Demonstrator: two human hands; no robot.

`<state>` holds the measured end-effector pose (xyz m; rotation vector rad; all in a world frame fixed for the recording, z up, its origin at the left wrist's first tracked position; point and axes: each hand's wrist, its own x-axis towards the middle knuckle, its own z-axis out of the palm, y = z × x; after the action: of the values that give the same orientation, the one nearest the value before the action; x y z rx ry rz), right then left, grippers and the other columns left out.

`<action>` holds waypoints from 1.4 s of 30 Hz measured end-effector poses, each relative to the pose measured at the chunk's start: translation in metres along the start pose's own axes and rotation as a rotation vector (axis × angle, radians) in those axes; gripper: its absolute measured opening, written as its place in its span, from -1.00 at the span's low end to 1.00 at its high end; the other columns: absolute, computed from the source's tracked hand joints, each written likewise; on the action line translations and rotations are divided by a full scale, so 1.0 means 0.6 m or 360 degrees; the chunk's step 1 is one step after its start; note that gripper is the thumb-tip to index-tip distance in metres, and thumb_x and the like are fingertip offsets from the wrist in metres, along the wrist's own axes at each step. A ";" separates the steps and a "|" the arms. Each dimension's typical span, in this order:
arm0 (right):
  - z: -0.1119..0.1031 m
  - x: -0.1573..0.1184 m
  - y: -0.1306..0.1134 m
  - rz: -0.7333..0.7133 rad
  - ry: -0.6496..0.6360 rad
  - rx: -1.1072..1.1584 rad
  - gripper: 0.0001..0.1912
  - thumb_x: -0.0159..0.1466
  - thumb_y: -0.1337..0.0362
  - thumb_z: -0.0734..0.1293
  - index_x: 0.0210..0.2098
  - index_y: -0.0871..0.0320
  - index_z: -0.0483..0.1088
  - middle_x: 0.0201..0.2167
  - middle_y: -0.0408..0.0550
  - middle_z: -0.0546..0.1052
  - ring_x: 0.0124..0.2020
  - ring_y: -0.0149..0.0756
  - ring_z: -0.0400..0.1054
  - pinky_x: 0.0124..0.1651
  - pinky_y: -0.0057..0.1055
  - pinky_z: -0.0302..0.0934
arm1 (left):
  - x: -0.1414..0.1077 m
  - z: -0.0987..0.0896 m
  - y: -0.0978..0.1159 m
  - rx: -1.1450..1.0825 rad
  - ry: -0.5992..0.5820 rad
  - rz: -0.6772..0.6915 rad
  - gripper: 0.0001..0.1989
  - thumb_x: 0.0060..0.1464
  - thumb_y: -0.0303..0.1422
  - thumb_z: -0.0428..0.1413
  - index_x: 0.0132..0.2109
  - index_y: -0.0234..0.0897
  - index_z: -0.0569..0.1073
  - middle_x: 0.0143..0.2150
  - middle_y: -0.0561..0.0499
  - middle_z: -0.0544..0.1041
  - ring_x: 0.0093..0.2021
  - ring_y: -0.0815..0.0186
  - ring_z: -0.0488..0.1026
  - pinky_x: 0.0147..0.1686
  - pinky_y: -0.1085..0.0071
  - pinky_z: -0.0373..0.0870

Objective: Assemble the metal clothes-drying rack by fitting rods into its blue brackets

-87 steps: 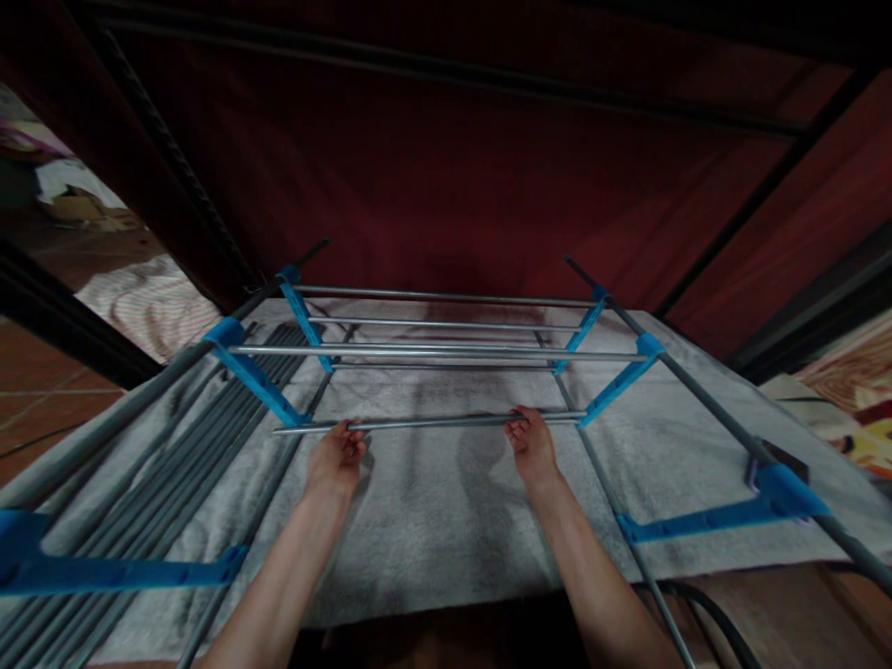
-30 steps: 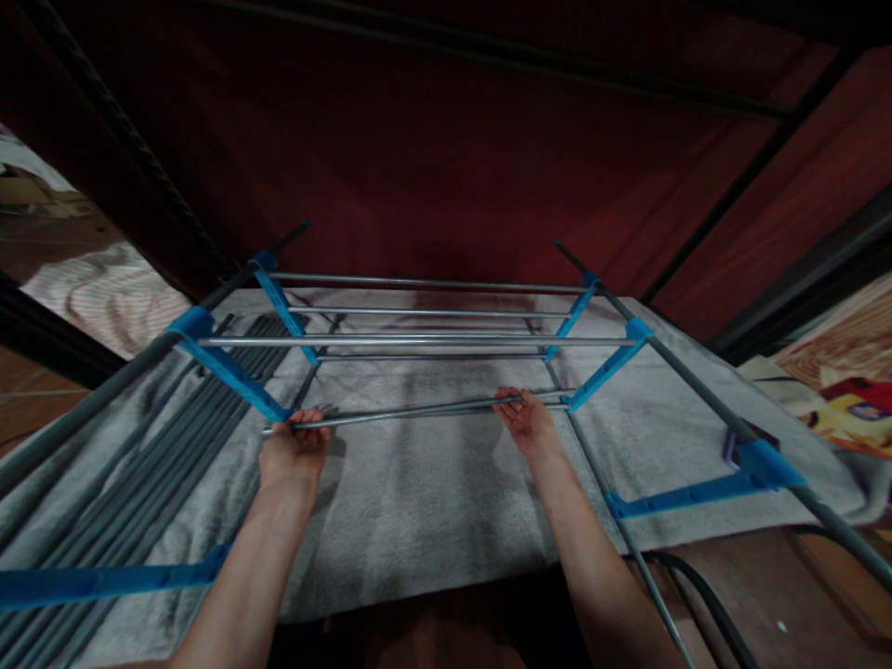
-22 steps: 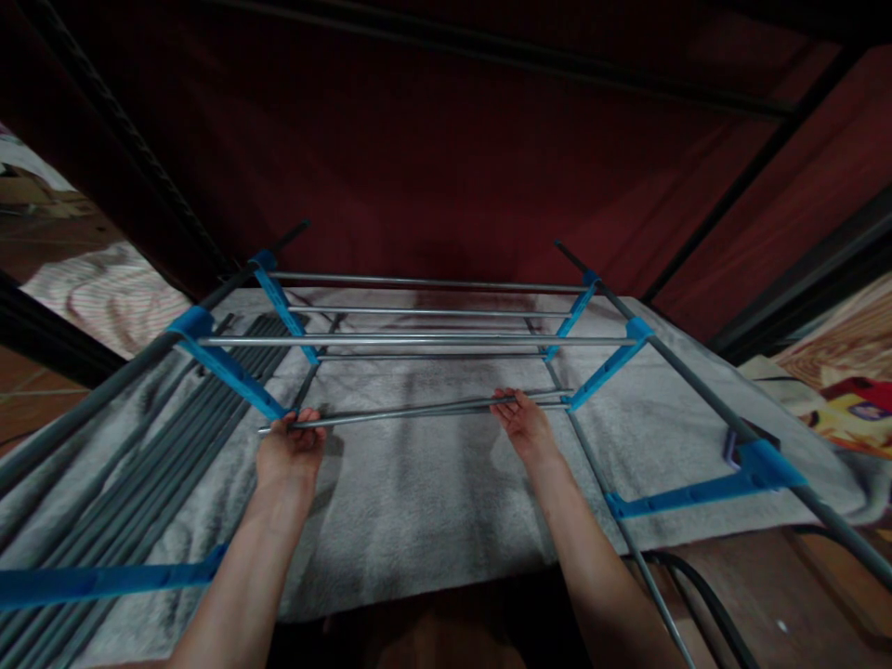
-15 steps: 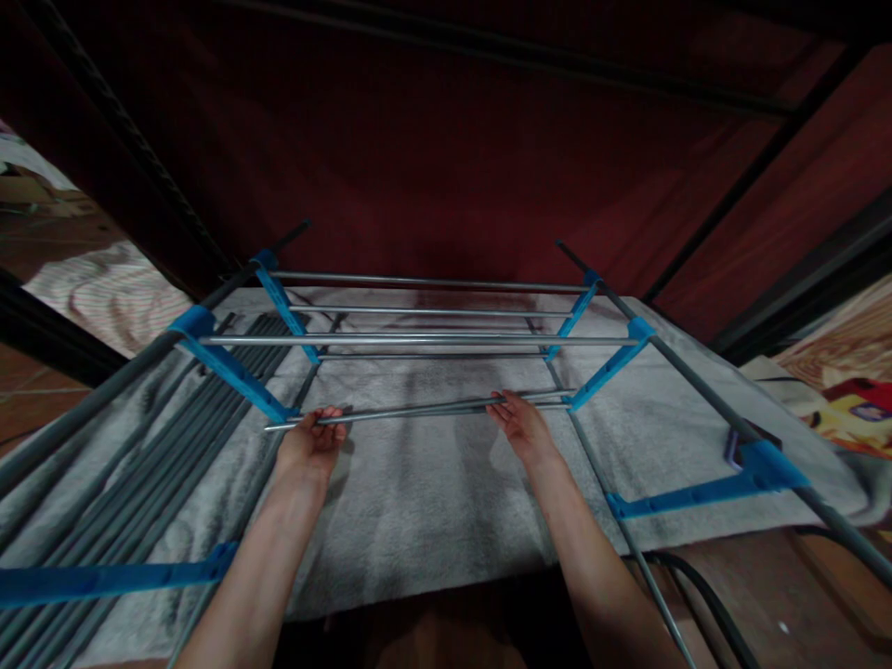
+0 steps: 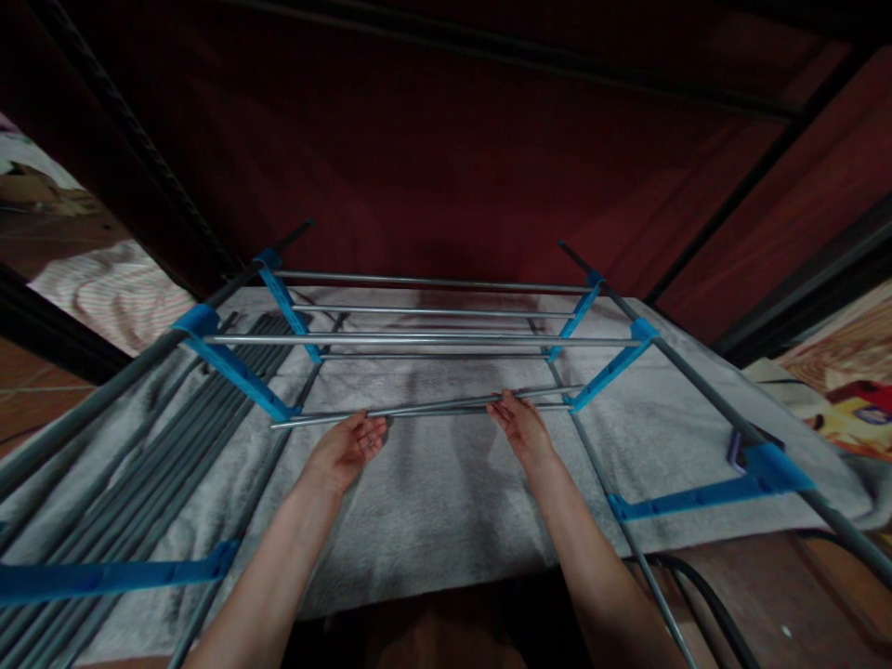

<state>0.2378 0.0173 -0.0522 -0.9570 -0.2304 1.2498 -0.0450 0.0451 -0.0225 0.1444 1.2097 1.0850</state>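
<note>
A loose metal rod (image 5: 426, 409) lies slightly tilted across the front of a rack frame of grey tubes and blue plastic brackets. My left hand (image 5: 348, 448) pinches it left of the middle, thumb on top. My right hand (image 5: 520, 429) grips it nearer its right end, fingers curled round it. The rod crosses just in front of a fixed crossbar (image 5: 552, 406) between the lower ends of the left blue bracket (image 5: 241, 373) and the right blue bracket (image 5: 608, 372). Another crossbar (image 5: 418, 340) joins the upper ends of these brackets.
Several loose grey tubes (image 5: 157, 465) lie in a bundle at the left on a grey blanket (image 5: 418, 539). Nearer blue brackets stick inward at left (image 5: 111, 578) and right (image 5: 703, 494). A dark red panel (image 5: 432, 158) stands behind. A dark phone-like object (image 5: 739, 451) lies at the right.
My left hand has slid right along the rod, from near its left end toward the middle. My right hand stays almost in place, and the rod has shifted slightly right.
</note>
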 end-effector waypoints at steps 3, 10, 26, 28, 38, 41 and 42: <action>0.001 0.000 0.000 -0.0021 0.0038 0.0017 -0.78 0.14 0.37 0.48 -0.54 0.15 0.36 -0.58 -0.18 0.54 -0.48 -0.39 0.48 -0.25 -0.39 0.49 | -0.004 0.006 -0.004 0.0243 -0.0118 -0.0088 -0.89 0.16 -0.47 0.06 -0.25 -0.40 0.47 -0.40 -0.18 0.54 -0.49 0.27 0.51 -0.53 0.41 0.44; 0.000 0.002 0.002 -0.0030 0.0033 0.0028 -0.76 0.13 0.36 0.49 -0.55 0.15 0.35 -0.60 -0.20 0.52 -0.50 -0.41 0.46 -0.24 -0.40 0.50 | -0.012 0.014 -0.016 0.0609 -0.0258 0.0112 -0.76 0.18 -0.37 0.06 -0.36 -0.44 0.51 -0.49 -0.18 0.51 -0.55 0.30 0.45 -0.54 0.46 0.35; -0.002 0.001 0.001 -0.0062 -0.0006 0.0051 -0.74 0.11 0.29 0.52 -0.55 0.14 0.36 -0.64 -0.25 0.49 -0.54 -0.46 0.42 -0.24 -0.44 0.49 | -0.014 -0.005 -0.025 0.2442 -0.0211 0.1982 -0.62 0.28 -0.12 -0.09 -0.03 -0.26 0.48 -0.11 -0.09 0.58 -0.11 0.15 0.50 -0.08 0.27 0.34; -0.001 0.001 0.001 -0.0060 0.0009 0.0045 -0.74 0.12 0.30 0.51 -0.55 0.14 0.35 -0.64 -0.25 0.48 -0.55 -0.47 0.41 -0.24 -0.44 0.49 | -0.014 -0.006 -0.030 0.2612 -0.0272 0.1903 -0.59 0.28 -0.10 -0.10 0.01 -0.25 0.47 -0.06 -0.10 0.58 -0.08 0.13 0.51 -0.07 0.26 0.35; 0.000 0.002 -0.007 0.0071 0.0086 0.0023 -0.87 0.20 0.40 0.37 -0.47 0.13 0.39 -0.52 -0.14 0.57 -0.47 -0.39 0.48 -0.24 -0.41 0.46 | -0.017 -0.003 -0.027 0.2780 -0.0446 0.1807 -0.64 0.27 -0.17 -0.07 -0.04 -0.24 0.52 -0.09 -0.10 0.58 -0.08 0.15 0.52 -0.11 0.31 0.39; -0.003 0.002 -0.015 0.0104 0.0131 0.0050 -0.86 0.25 0.38 0.28 -0.44 0.13 0.41 -0.46 -0.10 0.60 -0.42 -0.38 0.50 -0.23 -0.41 0.45 | -0.019 -0.003 -0.022 0.2778 -0.0421 0.1809 -0.63 0.26 -0.15 -0.07 -0.03 -0.23 0.52 -0.08 -0.09 0.59 -0.08 0.15 0.53 -0.11 0.30 0.39; -0.004 0.003 -0.019 0.0106 0.0151 0.0062 -0.84 0.28 0.36 0.26 -0.43 0.13 0.40 -0.45 -0.09 0.60 -0.40 -0.37 0.51 -0.24 -0.41 0.44 | -0.020 -0.004 -0.020 0.2783 -0.0412 0.1804 -0.63 0.25 -0.15 -0.07 -0.03 -0.22 0.53 -0.07 -0.08 0.59 -0.08 0.14 0.53 -0.10 0.30 0.39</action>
<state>0.2479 0.0175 -0.0461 -0.9945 -0.1002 1.2616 -0.0392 0.0291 -0.0228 2.4228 1.5003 0.4810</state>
